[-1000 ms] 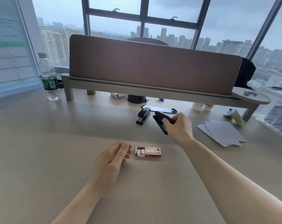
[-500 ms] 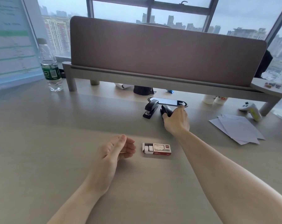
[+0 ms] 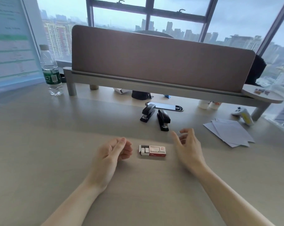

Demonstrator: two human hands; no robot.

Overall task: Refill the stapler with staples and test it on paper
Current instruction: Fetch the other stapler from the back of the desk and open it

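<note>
Black staplers (image 3: 163, 120) sit closed at twelve o'clock. Box (image 3: 152, 150) lies open between the loosely curled left hand (image 3: 112, 151) and the spread right hand (image 3: 187, 146), both apparently empty. Paper (image 3: 229, 131) at two o'clock. Loading and testing remain.

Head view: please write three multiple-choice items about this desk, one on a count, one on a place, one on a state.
1. How many black staplers are on the desk?
A. one
B. two
C. three

2. Where is the staple box?
A. on the desk between the left hand and the right hand
B. on top of a stapler
C. held up in the air

3. How is the staple box?
A. shut
B. open at its left end
C. crushed flat

Answers: 1 B, two are side by side beyond the box; 2 A, it lies flat with one hand on each side; 3 B, the staples show at its left end.
</note>
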